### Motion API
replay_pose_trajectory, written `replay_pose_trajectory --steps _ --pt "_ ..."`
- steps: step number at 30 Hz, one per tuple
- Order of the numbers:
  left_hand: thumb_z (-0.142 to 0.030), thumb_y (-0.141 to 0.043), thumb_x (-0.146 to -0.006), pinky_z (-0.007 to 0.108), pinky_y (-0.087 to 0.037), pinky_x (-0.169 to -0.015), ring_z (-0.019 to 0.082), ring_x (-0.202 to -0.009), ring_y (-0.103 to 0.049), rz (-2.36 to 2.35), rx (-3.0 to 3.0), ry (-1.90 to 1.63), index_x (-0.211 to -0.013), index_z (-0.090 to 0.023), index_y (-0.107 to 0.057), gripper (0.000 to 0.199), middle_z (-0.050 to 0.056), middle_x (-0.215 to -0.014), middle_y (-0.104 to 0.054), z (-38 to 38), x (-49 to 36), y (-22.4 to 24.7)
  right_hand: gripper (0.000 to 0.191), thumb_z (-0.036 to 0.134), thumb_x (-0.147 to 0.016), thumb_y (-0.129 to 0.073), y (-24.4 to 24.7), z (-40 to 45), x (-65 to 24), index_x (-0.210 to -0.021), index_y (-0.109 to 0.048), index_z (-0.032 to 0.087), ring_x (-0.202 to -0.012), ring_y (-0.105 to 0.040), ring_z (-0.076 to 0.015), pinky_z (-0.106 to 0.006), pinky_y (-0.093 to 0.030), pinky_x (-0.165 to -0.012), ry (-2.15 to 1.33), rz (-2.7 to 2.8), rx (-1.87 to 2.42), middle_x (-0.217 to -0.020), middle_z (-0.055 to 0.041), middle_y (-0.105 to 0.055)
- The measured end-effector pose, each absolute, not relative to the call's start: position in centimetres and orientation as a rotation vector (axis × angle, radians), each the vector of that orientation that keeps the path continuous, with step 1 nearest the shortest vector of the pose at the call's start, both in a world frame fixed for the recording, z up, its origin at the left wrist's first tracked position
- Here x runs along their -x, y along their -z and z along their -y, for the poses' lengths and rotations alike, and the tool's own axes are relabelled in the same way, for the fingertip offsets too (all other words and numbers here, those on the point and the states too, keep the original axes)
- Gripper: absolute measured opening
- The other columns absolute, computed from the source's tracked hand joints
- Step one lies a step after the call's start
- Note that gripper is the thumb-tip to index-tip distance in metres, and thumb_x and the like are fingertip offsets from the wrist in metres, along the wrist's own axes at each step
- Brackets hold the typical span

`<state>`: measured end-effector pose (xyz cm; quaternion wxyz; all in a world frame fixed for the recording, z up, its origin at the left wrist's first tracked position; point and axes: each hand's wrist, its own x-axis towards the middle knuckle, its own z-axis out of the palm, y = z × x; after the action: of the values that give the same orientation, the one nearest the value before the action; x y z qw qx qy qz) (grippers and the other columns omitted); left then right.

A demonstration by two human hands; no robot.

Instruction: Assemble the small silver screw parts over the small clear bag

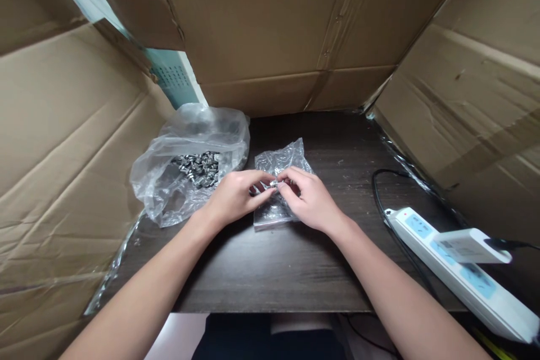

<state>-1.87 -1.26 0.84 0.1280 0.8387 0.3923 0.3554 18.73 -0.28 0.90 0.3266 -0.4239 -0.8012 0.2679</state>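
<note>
Between my fingertips is a small shiny metal part (273, 184), too small to name more exactly. My left hand (238, 194) pinches it from the left, thumb below and index finger above. From the right, my right hand (310, 197) closes thumb and fingers on the same part. Directly beneath both hands lies a flat clear plastic bag (270, 216); its contents are hard to make out. To the left, a larger open clear bag (169, 149) holds a heap of small silvery metal parts (200, 167).
Cardboard walls (270, 22) enclose the dark wooden table (261, 275) on the left, back and right. A white power strip (459, 275) with a plugged-in white adapter (472, 244) lies at the right. A black cable (375, 185) loops beside it.
</note>
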Motion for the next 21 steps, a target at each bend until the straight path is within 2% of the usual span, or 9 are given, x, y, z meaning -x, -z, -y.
replay_pose_trajectory --steps 6,21 --pt "-0.025 -0.068 -0.094 0.021 -0.055 -0.064 0.011 -0.067 -0.069 -1.142 -2.444 -1.039 -0.101 -0.014 -0.072 0.013 0.002 -0.084 -0.074 1.37 1.85 -1.02 0.009 0.023 -0.094 -0.055 -0.93 0.36 -18.69 -0.094 -0.064 0.021 -0.075 -0.057 -0.0148 -0.03 -0.042 -0.069 -0.697 2.096 1.112 -0.088 -0.0014 -0.064" --pt "-0.025 -0.066 -0.096 0.023 -0.056 -0.067 0.014 -0.075 -0.071 -1.123 -2.477 -1.025 -0.107 -0.014 -0.072 0.017 0.006 -0.093 -0.076 1.42 1.9 -0.92 0.011 0.022 -0.095 -0.053 -0.91 0.35 -18.67 -0.091 -0.062 0.02 -0.074 -0.056 -0.015 -0.029 -0.04 -0.067 -0.713 2.122 1.089 -0.085 -0.0016 -0.062"
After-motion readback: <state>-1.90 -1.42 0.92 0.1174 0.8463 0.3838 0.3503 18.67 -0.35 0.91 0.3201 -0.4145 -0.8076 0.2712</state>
